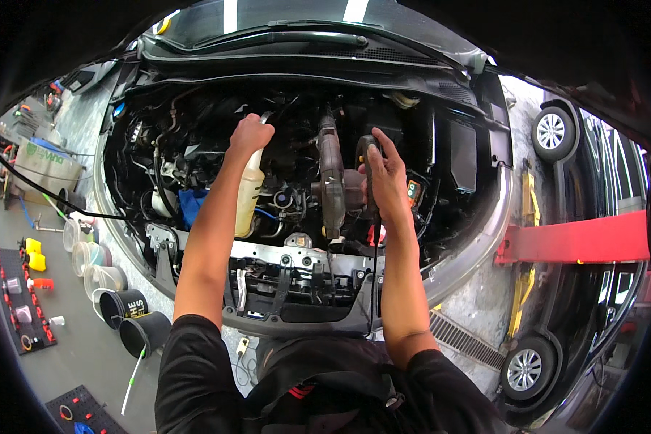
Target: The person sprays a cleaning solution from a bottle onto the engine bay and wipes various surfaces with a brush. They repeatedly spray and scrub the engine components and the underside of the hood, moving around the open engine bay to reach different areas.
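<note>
Left hand point(252, 135) grips bottle point(248, 195), long axis running below it; right hand point(388, 182), apart, grips tool point(331, 173) to its left.

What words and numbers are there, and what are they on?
Black bucket: pale letters, which I won't copy out.
Pale boxy thing: green lettering, also not copied.
Spray bottle: markings too blurred to read.
Orange label: too small to read.

Left arm point(208, 239) bare, stretched forward, left hand point(253, 134) curled in a firm grip; right arm point(403, 282) bare, nearly straight, right hand point(387, 181) palm turned inward, one finger extended
</note>
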`<state>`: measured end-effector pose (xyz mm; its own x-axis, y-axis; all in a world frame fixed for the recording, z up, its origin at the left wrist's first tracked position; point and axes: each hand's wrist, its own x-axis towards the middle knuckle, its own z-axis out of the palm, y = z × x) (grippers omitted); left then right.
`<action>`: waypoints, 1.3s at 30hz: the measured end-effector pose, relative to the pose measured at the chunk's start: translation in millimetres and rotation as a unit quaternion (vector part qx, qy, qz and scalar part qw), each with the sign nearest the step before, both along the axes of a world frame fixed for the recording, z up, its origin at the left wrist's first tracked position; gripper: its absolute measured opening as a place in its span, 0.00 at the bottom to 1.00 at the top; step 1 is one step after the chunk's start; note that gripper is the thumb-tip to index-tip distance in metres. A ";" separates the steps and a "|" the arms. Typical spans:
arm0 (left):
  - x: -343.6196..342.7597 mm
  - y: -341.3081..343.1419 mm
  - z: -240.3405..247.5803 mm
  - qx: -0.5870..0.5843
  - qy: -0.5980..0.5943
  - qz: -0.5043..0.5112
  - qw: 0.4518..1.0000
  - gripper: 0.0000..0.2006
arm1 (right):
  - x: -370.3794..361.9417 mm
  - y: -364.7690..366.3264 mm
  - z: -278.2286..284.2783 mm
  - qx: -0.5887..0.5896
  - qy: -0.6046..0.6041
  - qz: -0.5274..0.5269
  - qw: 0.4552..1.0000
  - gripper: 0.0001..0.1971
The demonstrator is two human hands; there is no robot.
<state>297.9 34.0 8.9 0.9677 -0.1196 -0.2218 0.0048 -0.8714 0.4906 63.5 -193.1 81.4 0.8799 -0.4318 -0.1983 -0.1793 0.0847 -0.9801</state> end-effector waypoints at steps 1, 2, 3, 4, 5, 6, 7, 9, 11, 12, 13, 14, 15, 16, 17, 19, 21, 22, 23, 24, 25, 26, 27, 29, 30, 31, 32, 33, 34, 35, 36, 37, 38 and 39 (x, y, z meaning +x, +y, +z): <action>-8.6 10.3 0.6 -0.026 -0.021 0.006 0.999 0.22 | 3.1 2.0 -10.7 -0.001 -0.004 0.005 1.000 0.26; -15.9 23.5 5.4 -0.050 -0.046 0.016 0.998 0.21 | 7.0 5.8 -14.9 0.008 -0.003 0.020 1.000 0.26; -21.6 31.9 15.8 -0.068 -0.048 0.006 0.997 0.20 | 9.4 7.4 -17.1 0.015 -0.001 0.029 0.999 0.26; -26.8 42.3 27.7 -0.085 -0.049 -0.004 0.995 0.19 | 12.0 9.0 -19.9 0.022 0.000 0.038 0.999 0.26; -35.8 53.8 39.1 -0.102 -0.051 -0.013 0.993 0.18 | 14.6 11.5 -24.8 0.028 -0.008 0.037 0.999 0.25; -45.8 65.8 45.9 -0.123 -0.095 -0.016 0.988 0.16 | 16.8 17.8 -24.2 0.017 -0.008 0.040 0.999 0.25; -56.5 78.5 49.2 -0.144 -0.138 -0.019 0.980 0.14 | 18.1 26.2 -22.7 0.007 -0.007 0.041 0.999 0.25; -75.4 112.5 50.9 -0.244 -0.135 -0.004 0.960 0.10 | 21.7 35.8 -20.3 -0.020 -0.007 0.073 0.997 0.25; -93.5 129.9 52.3 -0.325 -0.131 0.011 0.936 0.09 | 25.5 37.6 -22.4 0.009 -0.016 0.064 0.998 0.25; -107.3 137.5 54.2 -0.355 -0.126 0.023 0.926 0.10 | 24.1 39.4 -24.0 0.024 -0.017 0.061 0.998 0.25; -120.8 144.3 53.7 -0.383 -0.120 0.035 0.915 0.11 | 22.2 40.3 -23.2 0.018 -0.013 0.076 0.997 0.25; -138.3 148.9 53.6 -0.402 -0.123 0.056 0.905 0.12 | 20.1 43.2 -18.7 0.015 -0.011 0.094 0.995 0.25; -152.5 148.6 53.5 -0.422 -0.129 0.076 0.894 0.14 | 21.4 46.3 -15.0 0.010 -0.012 0.112 0.994 0.25; -163.8 151.4 53.3 -0.442 -0.135 0.094 0.882 0.16 | 21.2 50.0 -13.5 0.014 -0.008 0.104 0.994 0.24; -172.7 156.4 53.4 -0.433 -0.127 0.087 0.888 0.19 | 17.2 53.7 -11.8 0.016 -0.002 0.095 0.995 0.24; -191.6 168.0 58.1 -0.421 -0.116 0.097 0.894 0.19 | 9.2 63.6 -5.8 0.004 0.004 0.108 0.994 0.24; -213.6 173.6 67.7 -0.425 -0.111 0.104 0.892 0.19 | 4.5 65.2 1.9 0.010 0.001 0.124 0.992 0.24; -222.7 174.1 64.2 -0.419 -0.140 0.115 0.890 0.19 | 2.9 66.6 4.9 0.014 -0.001 0.132 0.991 0.24; -232.3 173.4 63.2 -0.409 -0.167 0.126 0.888 0.20 | 0.4 71.9 6.2 -0.004 -0.002 0.133 0.991 0.24; -240.5 173.3 64.0 -0.399 -0.194 0.137 0.885 0.20 | -1.9 77.3 6.9 -0.021 -0.003 0.134 0.991 0.24; -248.8 179.4 69.3 -0.384 -0.155 0.133 0.900 0.21 | -4.8 82.2 7.8 -0.038 -0.004 0.134 0.990 0.24; -254.0 183.2 66.7 -0.373 -0.177 0.124 0.902 0.21 | -6.5 85.0 10.2 -0.028 0.000 0.131 0.991 0.24; -258.3 186.7 60.2 -0.361 -0.198 0.115 0.904 0.21 | -9.1 85.4 12.7 -0.019 0.005 0.127 0.992 0.24; -266.5 190.1 53.6 -0.324 -0.220 0.112 0.913 0.20 | -16.7 91.4 13.2 -0.020 -0.006 0.122 0.992 0.24; -270.4 191.4 50.7 -0.334 -0.217 0.110 0.911 0.20 | -20.0 93.3 13.9 -0.018 -0.001 0.127 0.992 0.24; -274.0 192.8 47.2 -0.343 -0.213 0.107 0.908 0.20 | -23.1 93.9 15.2 -0.015 0.004 0.132 0.991 0.24; -275.8 193.8 43.9 -0.353 -0.210 0.103 0.906 0.20 | -25.1 94.6 15.8 -0.012 0.009 0.136 0.991 0.24; -277.4 195.4 41.4 -0.360 -0.189 0.107 0.907 0.20 | -26.6 97.2 15.3 -0.020 0.004 0.137 0.990 0.24; -277.4 195.7 38.3 -0.361 -0.211 0.102 0.903 0.20 | -27.8 100.5 14.5 -0.029 -0.002 0.138 0.990 0.23; -278.2 196.0 34.8 -0.361 -0.231 0.098 0.898 0.20 | -30.8 103.2 13.7 -0.036 -0.005 0.137 0.990 0.23; -279.3 196.5 31.5 -0.360 -0.251 0.093 0.894 0.20 | -32.7 103.8 14.4 -0.027 -0.005 0.143 0.989 0.23; -281.1 198.4 28.4 -0.347 -0.257 0.090 0.898 0.20 | -33.2 103.3 15.4 -0.019 -0.005 0.150 0.989 0.23; -281.9 200.6 23.4 -0.338 -0.258 0.094 0.900 0.20 | -33.0 104.0 16.1 -0.009 -0.007 0.155 0.988 0.23; -283.0 202.0 18.5 -0.330 -0.258 0.097 0.903 0.19 | -32.9 106.9 16.7 -0.007 -0.009 0.151 0.988 0.23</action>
<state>15.0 236.1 27.4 0.9386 0.1216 0.3230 -0.2526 -0.3956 0.8830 30.6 -86.1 98.1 0.9727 -0.1507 -0.1767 -0.1761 0.0173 -0.9842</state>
